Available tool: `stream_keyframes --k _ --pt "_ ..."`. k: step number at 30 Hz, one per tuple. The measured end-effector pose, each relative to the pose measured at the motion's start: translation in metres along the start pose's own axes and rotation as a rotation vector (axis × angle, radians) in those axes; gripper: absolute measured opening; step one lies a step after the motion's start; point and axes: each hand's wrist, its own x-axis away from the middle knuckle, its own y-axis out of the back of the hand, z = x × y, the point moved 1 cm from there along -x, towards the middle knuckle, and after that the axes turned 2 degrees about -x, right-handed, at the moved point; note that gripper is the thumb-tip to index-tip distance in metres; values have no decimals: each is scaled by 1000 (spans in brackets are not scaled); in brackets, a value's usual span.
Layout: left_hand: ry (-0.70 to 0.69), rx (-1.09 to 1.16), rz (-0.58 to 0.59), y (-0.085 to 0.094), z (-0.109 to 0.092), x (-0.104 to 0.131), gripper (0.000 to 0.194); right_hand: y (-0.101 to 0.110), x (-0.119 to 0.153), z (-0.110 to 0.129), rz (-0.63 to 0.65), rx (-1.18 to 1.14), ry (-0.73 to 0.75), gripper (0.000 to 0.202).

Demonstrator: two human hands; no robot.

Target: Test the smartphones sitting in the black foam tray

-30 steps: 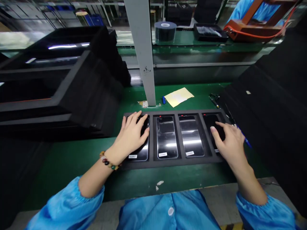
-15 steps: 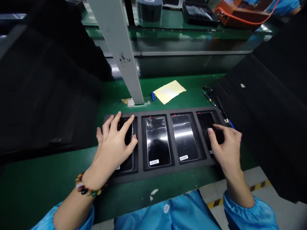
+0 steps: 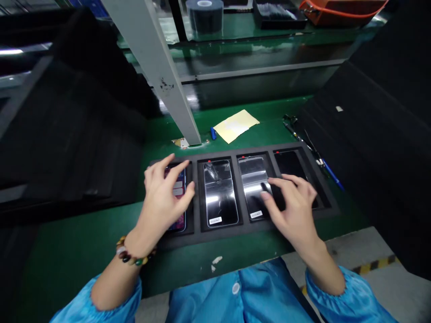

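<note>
A dark grey foam tray (image 3: 215, 235) holds a row of several phones in separate recesses. Over the leftmost phone (image 3: 179, 188), whose screen is lit with coloured content, my left hand (image 3: 163, 193) hovers with spread fingers, hiding its left part. The second phone (image 3: 220, 193) has a dark, reflective screen and a white label near its lower edge. Above the right side of the third phone (image 3: 252, 179), also dark and labelled, is my right hand (image 3: 292, 206), thumb and index finger apart with nothing between them. It partly covers the fourth phone (image 3: 289, 162), which is dark.
A yellow paper (image 3: 236, 125) and a small blue object (image 3: 213, 133) lie behind the tray. A grey post (image 3: 161, 76) rises there. Black panels (image 3: 377, 134) flank both sides. A blue pen (image 3: 333, 174) and cables lie at right. A tape roll (image 3: 204, 15) stands farther back.
My right hand has moved left from the fourth phone to the third. The leftmost phone's screen, dark before, is now lit. My left hand has stayed over that phone.
</note>
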Motion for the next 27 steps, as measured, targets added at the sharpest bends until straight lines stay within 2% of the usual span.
stream_keyframes --k 2,4,7,9,13,20,24,27 --pt "-115 -8 62 -3 -24 -5 54 -9 3 13 87 15 5 36" --pt "-160 -26 191 -11 -47 -13 62 -14 4 18 88 7 -15 39" --pt "-103 -32 334 -27 -72 -29 71 -15 3 17 68 -34 -24 36" --pt "-51 -45 356 -33 -80 -39 69 -13 4 16 57 -49 -17 34" --pt "-9 -95 322 -34 -86 -45 59 -13 5 18 39 -65 -26 30" --pt "-15 -101 252 -38 -90 -41 55 -14 3 19 22 -83 -53 28" --pt "-6 -70 234 -43 -84 -42 50 -15 4 19 19 -86 -39 28" --pt "-12 31 149 -31 -78 -41 42 -12 4 18 -54 -145 -29 28"
